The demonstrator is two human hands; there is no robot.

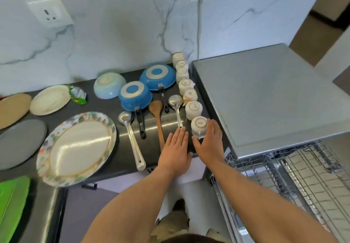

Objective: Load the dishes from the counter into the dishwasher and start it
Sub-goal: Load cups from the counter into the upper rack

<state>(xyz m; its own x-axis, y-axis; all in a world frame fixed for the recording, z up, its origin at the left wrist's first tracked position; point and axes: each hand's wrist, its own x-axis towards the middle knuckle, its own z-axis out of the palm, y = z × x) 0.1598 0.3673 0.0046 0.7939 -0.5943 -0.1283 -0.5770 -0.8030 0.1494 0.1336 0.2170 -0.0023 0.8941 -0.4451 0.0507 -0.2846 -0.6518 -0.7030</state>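
While the dishwasher (265, 95) is standing open at the right with its wire rack (303, 170) showing, apparently bare where visible, a person is reaching over the dark desk (123, 153) with both hands. The left hand (176, 148) is lying flat, fingers straight and together, its tips just short of a steel ladle's (177, 108) handle. The right hand (208, 142) is resting spread against the nearest cup (198, 127), straight fingers along its right side and thumb at its near side, not yet curling round it.

That cup is sitting upside down at the near end of a row of seven pale cups (186, 85) running along the desk's right edge, just beside the dishwasher. It is looking like glazed ceramic: light, stiff, slippery and likely to chip, so gripping round the body is seeming wiser than pinching the foot. Two blue pans (135, 96), a pale bowl (108, 85) and a floral plate (75, 148) are waiting farther left.

A small mark is showing on the cup's base, too blurred for reading; no brand is legible anywhere.
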